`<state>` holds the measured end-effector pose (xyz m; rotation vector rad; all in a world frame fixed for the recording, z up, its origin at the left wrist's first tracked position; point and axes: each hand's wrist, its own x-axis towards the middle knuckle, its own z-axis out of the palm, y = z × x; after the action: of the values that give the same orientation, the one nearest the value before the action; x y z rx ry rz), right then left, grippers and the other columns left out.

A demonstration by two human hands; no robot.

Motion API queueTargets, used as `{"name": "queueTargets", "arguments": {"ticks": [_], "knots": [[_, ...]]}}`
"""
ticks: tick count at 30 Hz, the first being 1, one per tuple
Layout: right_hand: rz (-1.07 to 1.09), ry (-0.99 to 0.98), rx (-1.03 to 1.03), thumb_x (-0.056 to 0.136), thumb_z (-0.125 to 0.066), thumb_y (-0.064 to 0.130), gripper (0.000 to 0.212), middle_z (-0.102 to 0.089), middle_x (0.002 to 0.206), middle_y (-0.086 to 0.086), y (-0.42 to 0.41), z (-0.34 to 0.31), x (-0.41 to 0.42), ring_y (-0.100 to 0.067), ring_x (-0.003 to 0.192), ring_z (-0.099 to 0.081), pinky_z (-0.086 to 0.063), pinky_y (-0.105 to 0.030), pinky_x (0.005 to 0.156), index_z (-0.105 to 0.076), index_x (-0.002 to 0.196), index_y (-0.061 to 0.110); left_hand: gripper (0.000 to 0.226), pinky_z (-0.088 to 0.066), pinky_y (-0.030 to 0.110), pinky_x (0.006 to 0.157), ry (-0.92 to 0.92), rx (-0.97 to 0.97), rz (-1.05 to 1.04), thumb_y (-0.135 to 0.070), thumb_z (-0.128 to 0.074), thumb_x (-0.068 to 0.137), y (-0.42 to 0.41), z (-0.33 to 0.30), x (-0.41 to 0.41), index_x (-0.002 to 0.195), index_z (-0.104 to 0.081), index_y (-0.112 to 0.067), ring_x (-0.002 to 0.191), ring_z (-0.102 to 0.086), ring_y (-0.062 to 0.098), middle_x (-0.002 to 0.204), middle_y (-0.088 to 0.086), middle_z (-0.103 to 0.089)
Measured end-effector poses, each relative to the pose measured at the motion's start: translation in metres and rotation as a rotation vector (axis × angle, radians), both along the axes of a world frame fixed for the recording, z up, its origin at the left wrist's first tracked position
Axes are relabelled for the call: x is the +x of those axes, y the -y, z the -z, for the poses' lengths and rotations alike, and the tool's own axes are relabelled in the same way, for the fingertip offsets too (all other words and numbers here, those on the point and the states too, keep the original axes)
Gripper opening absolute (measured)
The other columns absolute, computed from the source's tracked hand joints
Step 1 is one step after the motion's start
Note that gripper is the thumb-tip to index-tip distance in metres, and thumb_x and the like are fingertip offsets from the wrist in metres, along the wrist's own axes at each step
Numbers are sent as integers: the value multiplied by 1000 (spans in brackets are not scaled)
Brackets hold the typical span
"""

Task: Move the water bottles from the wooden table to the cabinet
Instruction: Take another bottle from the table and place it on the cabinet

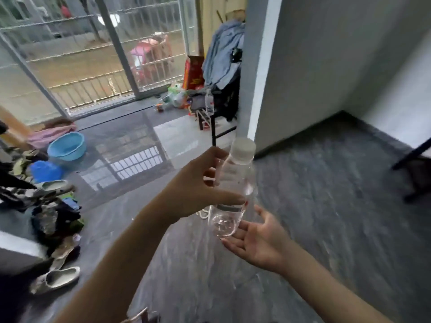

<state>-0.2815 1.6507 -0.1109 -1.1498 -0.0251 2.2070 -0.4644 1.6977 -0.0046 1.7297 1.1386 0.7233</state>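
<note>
Mid-frame, the left hand (198,183) grips one water bottle (231,185), the right hand (258,238) waits flat below it, and no cabinet shows.

A home: shoes (56,278), washbasin (66,149) and hung clothes (224,57) by barred balcony doors (93,54).

Daylight coming in through the window (88,50) at upper left, glaring on the floor (130,155), edges bending and blurring.

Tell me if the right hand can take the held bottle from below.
Probably yes: the right hand lies open, palm up, just under the bottle base, nothing between them. The left hand grips its middle.
</note>
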Motion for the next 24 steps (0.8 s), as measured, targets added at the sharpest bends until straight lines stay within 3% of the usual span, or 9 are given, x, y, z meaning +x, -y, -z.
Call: {"name": "queueTargets", "arguments": {"ticks": [4, 10, 13, 16, 24], "knots": [[209, 2, -2, 96, -30, 62, 74, -61, 133, -20, 26, -1, 75, -35, 109, -63, -52, -40, 88, -59, 130, 3, 71, -58, 19, 81, 14, 38, 107, -22, -98, 62, 0, 3, 86, 122, -60, -28, 99, -72, 13, 112, -3, -73], [439, -15, 12, 96, -31, 62, 77, -71, 110, -22, 83, 11, 197, -34, 83, -73, -60, -37, 72, -75, 100, -1, 71, -58, 20, 77, 62, 38, 307, -48, -90, 51, 22, 12, 234, 115, -60, -39, 94, -73, 10, 105, -9, -72], [566, -23, 6, 96, -34, 61, 74, -70, 107, -23, 115, 17, 242, -34, 79, -71, -60, -37, 68, -72, 106, -1, 70, -59, 20, 76, 59, 12, 452, -49, -90, 54, 36, 19, 301, 116, -59, -44, 97, -72, 10, 107, -12, -71], [705, -43, 22, 97, -36, 57, 68, -71, 89, -19, 148, 17, 284, -32, 70, -70, -59, -35, 59, -73, 96, 0, 69, -59, 19, 70, 64, -31, 571, -47, -92, 54, 50, 25, 359, 115, -61, -42, 95, -73, 9, 105, -12, -71], [1071, 13, 16, 96, -34, 54, 73, -72, 89, -22, 240, 17, 356, -34, 72, -71, -60, -36, 64, -75, 88, -5, 61, -57, 21, 82, 67, -7, 947, -48, -89, 56, 113, 23, 484, 110, -59, -48, 99, -71, 6, 108, -18, -70]]}}
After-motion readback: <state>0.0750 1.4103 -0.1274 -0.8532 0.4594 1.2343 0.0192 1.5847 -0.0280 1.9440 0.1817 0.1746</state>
